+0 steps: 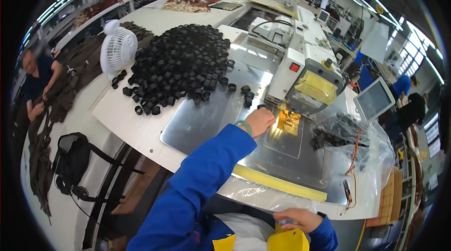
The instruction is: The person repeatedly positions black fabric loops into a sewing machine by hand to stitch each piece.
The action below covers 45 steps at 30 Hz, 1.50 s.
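My left hand (260, 122) reaches across the metal work plate to the sewing machine's lit stitching area, its fingers pinched together. What they hold, if anything, is hidden. A black fabric loop (261, 107) shows just behind its knuckles. Right of the fingertips is the machine's gold-coloured clamp (290, 118), under the sewing head (312, 86). To the left rises a large heap of short black loops (181, 63), with several strays at its edge. Low in front of my body is my right hand (303, 219), fingers curled; anything inside them cannot be made out.
A white fan (119, 47) stands left of the heap. On the right are a clear plastic bag (361, 143), a tablet-like screen (374, 99) and small snips (347, 191). Yellow tape (279, 183) runs along the plate's near edge. Another person (40, 75) works at far left.
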Motion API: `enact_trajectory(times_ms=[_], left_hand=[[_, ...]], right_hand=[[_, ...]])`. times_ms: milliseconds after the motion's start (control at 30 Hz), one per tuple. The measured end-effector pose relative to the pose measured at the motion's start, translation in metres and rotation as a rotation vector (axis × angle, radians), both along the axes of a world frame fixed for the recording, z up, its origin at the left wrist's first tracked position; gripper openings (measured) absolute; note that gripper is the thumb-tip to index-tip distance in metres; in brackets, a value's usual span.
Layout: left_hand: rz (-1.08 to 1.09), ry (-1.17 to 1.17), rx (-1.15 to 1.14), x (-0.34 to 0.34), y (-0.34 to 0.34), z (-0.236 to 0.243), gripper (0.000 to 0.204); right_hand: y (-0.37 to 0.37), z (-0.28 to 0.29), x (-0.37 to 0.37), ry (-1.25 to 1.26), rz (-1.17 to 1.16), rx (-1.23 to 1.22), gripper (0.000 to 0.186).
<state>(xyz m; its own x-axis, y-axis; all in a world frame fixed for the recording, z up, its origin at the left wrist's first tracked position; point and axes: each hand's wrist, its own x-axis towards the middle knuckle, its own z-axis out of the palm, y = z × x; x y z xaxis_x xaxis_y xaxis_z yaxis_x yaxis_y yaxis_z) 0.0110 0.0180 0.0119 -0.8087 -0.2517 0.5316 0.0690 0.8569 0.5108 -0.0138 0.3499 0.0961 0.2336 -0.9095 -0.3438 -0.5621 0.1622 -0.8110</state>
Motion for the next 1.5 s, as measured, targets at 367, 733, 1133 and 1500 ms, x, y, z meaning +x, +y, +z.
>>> enact_trajectory(times_ms=[367,733,1133,1500], left_hand=[[-0.033,0.035,0.072,0.007,0.002,-0.014,0.015],[0.011,0.031,0.132,0.006,0.003,-0.008,0.016],[-0.081,0.069,0.005,-0.001,-0.011,-0.028,0.020],[-0.120,0.027,0.100,0.015,-0.009,-0.023,0.019]], right_hand=[[-0.072,0.138,0.072,0.554,0.102,-1.606,0.025],[-0.071,0.130,0.084,0.895,0.225,-1.789,0.024],[-0.035,-0.156,0.069,0.226,-0.120,-0.080,0.056],[0.000,-0.189,0.021,0.706,-0.398,-0.169,0.065]])
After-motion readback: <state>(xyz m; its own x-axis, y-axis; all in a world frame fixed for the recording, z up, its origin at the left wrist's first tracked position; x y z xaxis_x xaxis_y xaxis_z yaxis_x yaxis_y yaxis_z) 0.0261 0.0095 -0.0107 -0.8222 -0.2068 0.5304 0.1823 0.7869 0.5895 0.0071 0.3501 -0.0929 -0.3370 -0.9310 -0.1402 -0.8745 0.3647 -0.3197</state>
